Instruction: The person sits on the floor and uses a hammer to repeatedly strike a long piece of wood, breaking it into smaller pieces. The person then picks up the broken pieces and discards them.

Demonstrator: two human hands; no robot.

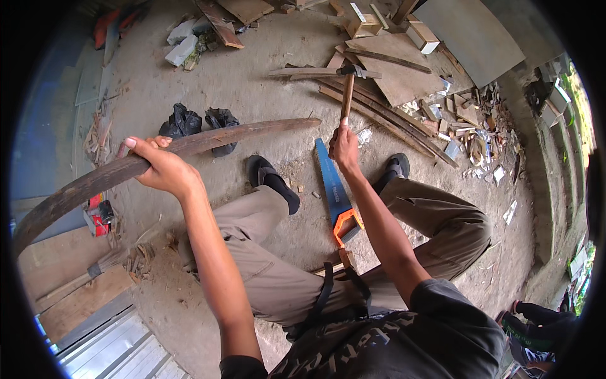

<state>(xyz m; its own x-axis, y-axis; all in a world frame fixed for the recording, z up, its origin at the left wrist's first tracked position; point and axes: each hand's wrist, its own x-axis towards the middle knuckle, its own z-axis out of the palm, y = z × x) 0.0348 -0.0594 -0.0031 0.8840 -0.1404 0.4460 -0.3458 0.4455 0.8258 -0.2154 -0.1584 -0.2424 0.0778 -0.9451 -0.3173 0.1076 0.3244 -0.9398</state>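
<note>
My left hand (167,165) is closed around a long, dark wooden plank (233,134), which runs from the far left edge toward the middle and looks curved in this view. A small thin spike, perhaps a nail, stands up near the plank's right tip. My right hand (344,149) grips the wooden handle of a hammer (348,100); its dark head is at the far end, raised past the plank's tip. Between my feet lies a handsaw (333,183) with a blue blade and an orange and black handle.
Long wooden strips (385,114) and a brown board (398,66) lie at the far right, beside scattered wood scraps (467,114). Black plastic bags (182,121) sit beyond the plank. White blocks (182,50) lie far left. Another person (536,331) is at lower right.
</note>
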